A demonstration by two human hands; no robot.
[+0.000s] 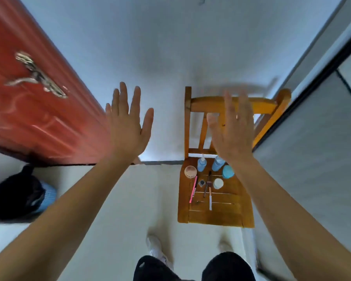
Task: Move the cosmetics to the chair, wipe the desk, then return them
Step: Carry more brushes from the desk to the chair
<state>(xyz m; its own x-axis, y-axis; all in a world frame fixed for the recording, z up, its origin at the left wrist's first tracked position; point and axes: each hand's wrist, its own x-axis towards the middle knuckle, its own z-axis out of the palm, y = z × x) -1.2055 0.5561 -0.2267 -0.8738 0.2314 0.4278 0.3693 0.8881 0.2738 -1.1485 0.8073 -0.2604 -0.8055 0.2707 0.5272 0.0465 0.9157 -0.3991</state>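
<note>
The fingers of the left hand are spread wide and hold nothing; those of the right hand are likewise apart and empty, though blurred. Both hands hang in the air above and beyond the small yellow-brown slatted wooden chair, touching none of the cosmetics, which all lie on its seat.

Counted there: two pale blue plastic bottles standing at the back; one round tan compact; one round turquoise jar; one round white jar; one small dark square pot; one pink pencil; one thin dark pencil; and one white-handled brush (nine pieces, as far as the view allows).

All look light and rigid. The bottles are probably smooth and apt to topple, best taken around the body. The jars and compact want a pinch across the rim; the compact may be fragile if dropped. The pencils and brush would roll, and lie over slat gaps, so pinch them mid-shaft.
</note>
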